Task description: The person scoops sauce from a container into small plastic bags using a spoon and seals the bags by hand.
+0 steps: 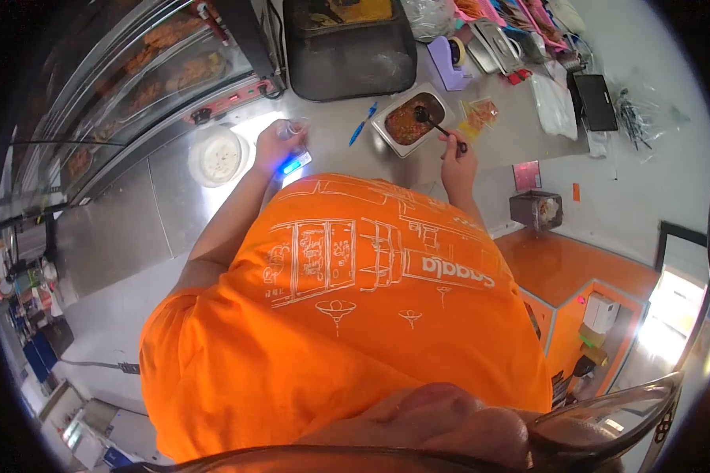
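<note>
Wrapped round the handle of a black ladle (447, 136), my right hand (458, 158) is at the right of a steel container (411, 120) of reddish-brown sauce. The ladle's bowl rests in the sauce. My left hand (281, 143) has its fingers closed round a small clear cup (295, 127), above a scale with a lit blue display (296, 163). Left of that hand stands a round white tub (218, 156) with pale, speckled contents. A blue pen (363, 124) lies between the hands. A small clear packet (479, 116) with reddish contents is beside the steel container.
A black appliance (350, 67) stands behind the pen. The glass display case (158, 67) with food trays is at the upper left. A purple tape dispenser (450, 65), metal tins and a black phone-like device (596, 102) lie at the back right.
</note>
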Tool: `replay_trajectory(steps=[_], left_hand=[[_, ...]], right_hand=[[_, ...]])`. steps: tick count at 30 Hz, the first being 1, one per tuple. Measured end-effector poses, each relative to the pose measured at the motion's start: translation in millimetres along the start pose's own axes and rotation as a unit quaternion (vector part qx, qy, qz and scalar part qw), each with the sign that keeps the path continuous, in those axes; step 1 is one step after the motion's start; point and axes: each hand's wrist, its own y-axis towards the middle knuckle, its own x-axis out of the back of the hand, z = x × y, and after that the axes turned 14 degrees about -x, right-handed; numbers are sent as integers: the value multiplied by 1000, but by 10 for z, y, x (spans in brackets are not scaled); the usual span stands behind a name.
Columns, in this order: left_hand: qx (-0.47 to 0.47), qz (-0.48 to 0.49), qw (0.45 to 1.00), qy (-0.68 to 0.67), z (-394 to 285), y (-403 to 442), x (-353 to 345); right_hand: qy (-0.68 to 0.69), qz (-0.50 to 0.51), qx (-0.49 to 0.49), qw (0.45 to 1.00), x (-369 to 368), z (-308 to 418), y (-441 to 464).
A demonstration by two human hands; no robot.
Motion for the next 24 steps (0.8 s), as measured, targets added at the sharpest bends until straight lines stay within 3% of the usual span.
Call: replay_trajectory(steps=[3,7,12,15,24], left_hand=[[-20,15,995,-93,-181,101,-73],[-42,62,981,-178,-675,207,-186],[-65,98,976,-182,-893,326,-389],[-62,121,964,-227,-996,404,-553],[-57,198,975,-80,-1215,621,-909]], right_hand=[[-30,-1,1,1000,-109,-31,52],[91,27,-82,992,-212,-84,73],[270,40,-218,937,-29,-85,129],[309,41,-224,924,102,-61,128],[360,55,-152,919,460,302,-30]])
